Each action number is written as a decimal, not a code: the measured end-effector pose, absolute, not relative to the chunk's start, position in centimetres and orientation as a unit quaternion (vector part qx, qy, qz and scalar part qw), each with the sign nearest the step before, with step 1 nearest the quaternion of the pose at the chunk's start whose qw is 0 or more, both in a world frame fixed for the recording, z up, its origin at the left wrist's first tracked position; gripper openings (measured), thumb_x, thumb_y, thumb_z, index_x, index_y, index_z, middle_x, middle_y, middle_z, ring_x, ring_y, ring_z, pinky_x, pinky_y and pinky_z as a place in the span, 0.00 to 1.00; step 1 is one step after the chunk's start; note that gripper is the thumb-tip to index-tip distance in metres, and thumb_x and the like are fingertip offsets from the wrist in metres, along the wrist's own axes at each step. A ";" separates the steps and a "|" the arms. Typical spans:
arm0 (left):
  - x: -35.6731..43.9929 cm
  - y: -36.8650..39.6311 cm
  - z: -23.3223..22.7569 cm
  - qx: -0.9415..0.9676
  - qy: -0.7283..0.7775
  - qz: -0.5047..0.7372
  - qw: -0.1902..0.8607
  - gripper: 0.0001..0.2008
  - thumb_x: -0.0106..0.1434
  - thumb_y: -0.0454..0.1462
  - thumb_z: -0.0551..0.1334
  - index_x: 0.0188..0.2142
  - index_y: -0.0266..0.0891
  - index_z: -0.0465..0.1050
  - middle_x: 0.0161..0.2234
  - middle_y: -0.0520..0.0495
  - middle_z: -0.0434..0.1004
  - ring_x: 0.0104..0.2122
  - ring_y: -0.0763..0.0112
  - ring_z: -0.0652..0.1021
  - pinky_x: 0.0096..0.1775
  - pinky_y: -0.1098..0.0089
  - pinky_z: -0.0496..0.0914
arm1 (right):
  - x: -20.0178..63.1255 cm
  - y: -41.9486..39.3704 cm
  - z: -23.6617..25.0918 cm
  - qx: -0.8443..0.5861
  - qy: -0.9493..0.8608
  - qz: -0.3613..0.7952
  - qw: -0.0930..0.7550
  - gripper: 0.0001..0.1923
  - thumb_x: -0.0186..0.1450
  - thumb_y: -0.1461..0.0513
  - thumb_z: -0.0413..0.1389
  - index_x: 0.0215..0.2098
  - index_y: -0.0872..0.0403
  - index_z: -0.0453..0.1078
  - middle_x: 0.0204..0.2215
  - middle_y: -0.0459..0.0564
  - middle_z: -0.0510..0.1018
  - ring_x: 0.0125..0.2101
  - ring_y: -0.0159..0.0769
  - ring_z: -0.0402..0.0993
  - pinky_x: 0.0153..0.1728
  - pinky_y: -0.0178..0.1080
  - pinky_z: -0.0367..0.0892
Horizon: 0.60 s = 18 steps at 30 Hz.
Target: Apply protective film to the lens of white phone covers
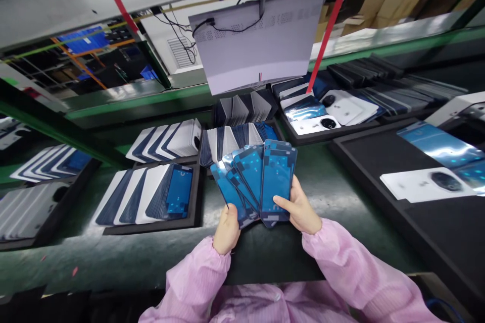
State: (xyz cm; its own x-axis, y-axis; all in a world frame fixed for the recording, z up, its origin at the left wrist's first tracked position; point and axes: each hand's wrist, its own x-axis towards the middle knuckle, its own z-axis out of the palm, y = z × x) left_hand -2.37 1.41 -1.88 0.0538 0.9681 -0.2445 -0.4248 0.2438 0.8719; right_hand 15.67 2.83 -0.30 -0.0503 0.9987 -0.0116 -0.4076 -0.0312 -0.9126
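Both hands hold a fan of blue-filmed phone back covers (257, 181) above the green bench (333, 181). The left hand (226, 229) grips the fan's lower edge; the right hand (301, 209) pinches the front cover, thumb across its face. Just beyond, a black tray (151, 226) carries rows of white and blue covers. A grey monitor back (257, 43) hangs overhead.

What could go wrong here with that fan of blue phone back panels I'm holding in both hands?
The fan of blue panels is pinched only at its lower ends by the left hand and right hand, so a loose grip could let one slide out onto the green belt. The panels overlap face to face, so their film may rub or scuff. A dropped panel might also knock the standing rows in the black tray just beside it.
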 end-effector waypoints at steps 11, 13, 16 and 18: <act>-2.7 0.3 -2.4 0.523 0.475 0.427 0.564 0.15 0.56 0.41 0.67 0.44 0.43 0.78 0.48 0.45 0.79 0.55 0.56 0.73 0.63 0.55 0.56 | 15.3 2.3 -2.9 -0.360 -0.613 0.497 0.499 0.54 0.57 0.62 0.64 0.69 0.46 0.31 0.68 0.53 0.47 0.68 0.44 0.43 0.66 0.51 0.41; -2.5 0.5 -2.7 0.556 0.473 0.413 0.545 0.14 0.53 0.40 0.69 0.41 0.46 0.79 0.45 0.46 0.81 0.56 0.55 0.72 0.63 0.56 0.56 | 15.8 2.3 -3.0 -0.359 -0.625 0.487 0.494 0.51 0.56 0.63 0.64 0.68 0.48 0.40 0.67 0.54 0.52 0.67 0.46 0.45 0.66 0.51 0.42; -2.2 0.9 -3.5 0.530 0.459 0.437 0.563 0.21 0.45 0.38 0.73 0.41 0.47 0.78 0.47 0.46 0.79 0.59 0.54 0.69 0.62 0.57 0.58 | 16.4 2.4 -2.7 -0.322 -0.636 0.512 0.479 0.49 0.55 0.65 0.64 0.67 0.48 0.43 0.66 0.53 0.53 0.67 0.45 0.47 0.66 0.51 0.43; -2.1 1.2 -3.9 0.463 0.436 0.480 0.604 0.24 0.42 0.37 0.75 0.42 0.47 0.78 0.49 0.46 0.78 0.59 0.54 0.68 0.61 0.57 0.61 | 16.5 2.4 -2.4 -0.294 -0.637 0.541 0.462 0.51 0.52 0.64 0.66 0.67 0.47 0.43 0.66 0.54 0.53 0.66 0.45 0.48 0.66 0.52 0.43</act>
